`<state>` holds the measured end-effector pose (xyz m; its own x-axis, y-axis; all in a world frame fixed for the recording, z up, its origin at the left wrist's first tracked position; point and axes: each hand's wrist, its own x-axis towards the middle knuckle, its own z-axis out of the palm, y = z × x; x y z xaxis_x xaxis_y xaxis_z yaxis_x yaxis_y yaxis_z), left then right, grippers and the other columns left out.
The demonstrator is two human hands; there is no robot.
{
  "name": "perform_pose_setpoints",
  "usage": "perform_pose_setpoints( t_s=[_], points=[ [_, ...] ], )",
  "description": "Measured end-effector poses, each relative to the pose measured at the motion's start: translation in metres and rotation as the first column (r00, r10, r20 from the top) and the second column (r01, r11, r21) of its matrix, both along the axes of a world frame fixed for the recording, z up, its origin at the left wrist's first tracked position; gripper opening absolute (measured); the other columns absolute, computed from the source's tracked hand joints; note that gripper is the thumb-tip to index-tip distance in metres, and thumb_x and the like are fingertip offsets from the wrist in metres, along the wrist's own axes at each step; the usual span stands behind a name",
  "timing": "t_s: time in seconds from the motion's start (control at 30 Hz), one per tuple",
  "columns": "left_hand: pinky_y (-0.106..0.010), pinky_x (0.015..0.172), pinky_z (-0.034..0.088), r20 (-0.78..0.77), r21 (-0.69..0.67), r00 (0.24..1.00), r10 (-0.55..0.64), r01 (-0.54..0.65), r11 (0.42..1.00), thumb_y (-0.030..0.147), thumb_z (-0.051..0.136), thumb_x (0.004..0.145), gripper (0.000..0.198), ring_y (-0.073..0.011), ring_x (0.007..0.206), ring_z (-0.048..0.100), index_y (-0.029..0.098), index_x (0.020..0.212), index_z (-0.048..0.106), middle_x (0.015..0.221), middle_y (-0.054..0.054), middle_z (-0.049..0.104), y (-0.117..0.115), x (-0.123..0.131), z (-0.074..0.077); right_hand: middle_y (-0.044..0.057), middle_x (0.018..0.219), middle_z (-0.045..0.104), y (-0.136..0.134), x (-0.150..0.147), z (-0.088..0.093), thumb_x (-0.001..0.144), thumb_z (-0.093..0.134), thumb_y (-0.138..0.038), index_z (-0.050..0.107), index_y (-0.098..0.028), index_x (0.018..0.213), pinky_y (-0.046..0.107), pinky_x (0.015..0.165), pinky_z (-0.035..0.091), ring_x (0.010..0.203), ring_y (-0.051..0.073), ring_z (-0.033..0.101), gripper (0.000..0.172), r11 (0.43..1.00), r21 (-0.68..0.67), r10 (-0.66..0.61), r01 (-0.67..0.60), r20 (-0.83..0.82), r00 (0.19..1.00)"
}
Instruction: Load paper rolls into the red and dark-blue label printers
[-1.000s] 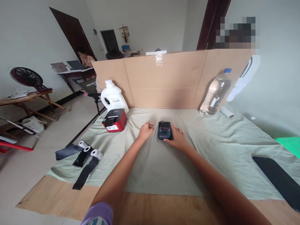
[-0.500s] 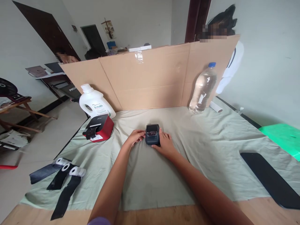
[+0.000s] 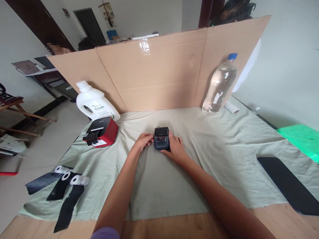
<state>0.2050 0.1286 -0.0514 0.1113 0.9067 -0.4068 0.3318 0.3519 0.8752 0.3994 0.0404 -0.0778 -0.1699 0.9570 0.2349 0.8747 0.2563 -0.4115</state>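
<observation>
A small dark portable printer point(image 3: 161, 138) sits on the cloth in front of me, with a shiny window in its top. My right hand point(image 3: 175, 146) grips its right side, thumb along the near edge and fingers along the side. At the left side, my left hand point(image 3: 145, 140) has its fingers curled, with the fingertips pressed to the printer's edge. Whatever lies under those left fingers is hidden. A red and black label printer point(image 3: 102, 131) stands to the left, a dark strip hanging from its front.
A cardboard panel point(image 3: 154, 76) stands across the back. Before it are a white detergent bottle point(image 3: 97, 103) and a clear bottle with a blue cap point(image 3: 220, 86). Paper rolls point(image 3: 80, 180) with dark strips lie front left, a black slab point(image 3: 289, 184) on the right. People are partly visible behind the panel.
The camera view has tilted down slightly, so the background sits higher. Both hands keep their places at the portable printer, with little visible movement.
</observation>
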Motion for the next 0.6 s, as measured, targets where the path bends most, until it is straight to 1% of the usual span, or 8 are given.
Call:
perform_pose_setpoints(
  t_s=[0.1, 0.17, 0.2, 0.27, 0.37, 0.47, 0.53, 0.6],
  points=[
    [-0.021, 0.039, 0.014, -0.001, 0.004, 1.0, -0.003, 0.003, 1.0, 0.034, 0.066, 0.073, 0.019, -0.004, 0.041, 0.035, 0.015, 0.075, 0.063, 0.064, 0.0, 0.059, 0.0, 0.001, 0.0, 0.024, 0.152, 0.042, 0.001, 0.001, -0.002, 0.086, 0.063, -0.052, 0.014, -0.01, 0.158, 0.05, 0.111, 0.028, 0.137, 0.036, 0.044, 0.097, 1.0, 0.007, 0.0, 0.0, 0.002, 1.0],
    [-0.021, 0.04, 0.014, 0.004, 0.011, 1.0, -0.003, 0.003, 1.0, 0.032, 0.065, 0.074, 0.019, -0.0045, 0.042, 0.037, 0.014, 0.082, 0.066, 0.065, 0.0, 0.059, -0.002, 0.0, 0.002, 0.024, 0.153, 0.042, 0.001, 0.001, -0.003, 0.086, 0.063, -0.053, 0.014, -0.01, 0.158, 0.05, 0.111, 0.028, 0.137, 0.036, 0.043, 0.097, 1.0, 0.009, 0.001, -0.001, 0.003, 1.0],
    [-0.02, 0.04, 0.014, 0.019, 0.018, 1.0, -0.008, 0.008, 1.0, 0.03, 0.064, 0.074, 0.023, -0.005, 0.043, 0.039, 0.014, 0.09, 0.068, 0.065, 0.001, 0.059, -0.004, 0.0, 0.003, 0.024, 0.153, 0.042, 0.001, 0.001, -0.003, 0.086, 0.062, -0.053, 0.015, -0.009, 0.158, 0.05, 0.112, 0.027, 0.138, 0.036, 0.043, 0.097, 1.0, 0.009, 0.003, -0.003, 0.002, 1.0],
    [-0.02, 0.041, 0.014, 0.085, 0.033, 0.995, -0.046, 0.043, 0.999, 0.028, 0.063, 0.074, 0.044, -0.0057, 0.045, 0.04, 0.018, 0.116, 0.065, 0.064, 0.003, 0.056, -0.008, -0.001, 0.007, 0.024, 0.153, 0.041, 0.001, 0.001, -0.003, 0.086, 0.062, -0.053, 0.015, -0.008, 0.158, 0.05, 0.112, 0.027, 0.138, 0.036, 0.042, 0.097, 1.0, 0.005, 0.003, -0.003, 0.003, 1.0],
    [-0.019, 0.042, 0.016, 0.197, 0.063, 0.971, -0.136, 0.126, 0.99, 0.027, 0.065, 0.074, 0.07, -0.0055, 0.045, 0.037, 0.026, 0.142, 0.049, 0.062, 0.007, 0.048, -0.012, -0.004, 0.014, 0.024, 0.153, 0.041, 0.0, 0.0, 0.0, 0.087, 0.062, -0.052, 0.014, -0.008, 0.158, 0.05, 0.112, 0.027, 0.138, 0.036, 0.042, 0.097, 1.0, 0.0, 0.0, 0.0, 0.011, 1.0],
    [-0.019, 0.043, 0.015, 0.214, 0.094, 0.961, -0.178, 0.161, 0.983, 0.037, 0.068, 0.077, 0.068, -0.0045, 0.045, 0.034, 0.028, 0.141, 0.051, 0.066, 0.006, 0.047, -0.005, -0.005, 0.022, 0.024, 0.153, 0.041, 0.0, 0.0, 0.002, 0.087, 0.061, -0.052, 0.012, -0.009, 0.159, 0.051, 0.111, 0.028, 0.137, 0.036, 0.044, 0.097, 1.0, -0.004, -0.004, 0.004, 0.016, 1.0],
    [-0.019, 0.043, 0.014, 0.175, 0.128, 0.969, -0.171, 0.15, 0.98, 0.051, 0.067, 0.079, 0.059, -0.0045, 0.046, 0.034, 0.024, 0.13, 0.059, 0.067, 0.005, 0.048, 0.009, -0.003, 0.027, 0.024, 0.154, 0.041, 0.0, 0.0, 0.003, 0.088, 0.061, -0.053, 0.011, -0.01, 0.159, 0.051, 0.111, 0.028, 0.137, 0.036, 0.043, 0.097, 1.0, -0.009, -0.002, 0.002, 0.015, 1.0],
    [-0.02, 0.043, 0.016, 0.076, 0.154, 0.99, -0.122, 0.109, 0.982, 0.063, 0.06, 0.082, 0.055, -0.0055, 0.046, 0.034, 0.019, 0.114, 0.064, 0.066, 0.003, 0.05, 0.026, 0.004, 0.032, 0.024, 0.155, 0.039, 0.0, 0.0, 0.003, 0.088, 0.06, -0.053, 0.011, -0.009, 0.159, 0.051, 0.112, 0.027, 0.138, 0.036, 0.042, 0.097, 1.0, -0.014, 0.003, -0.003, 0.011, 1.0]
  ],
)
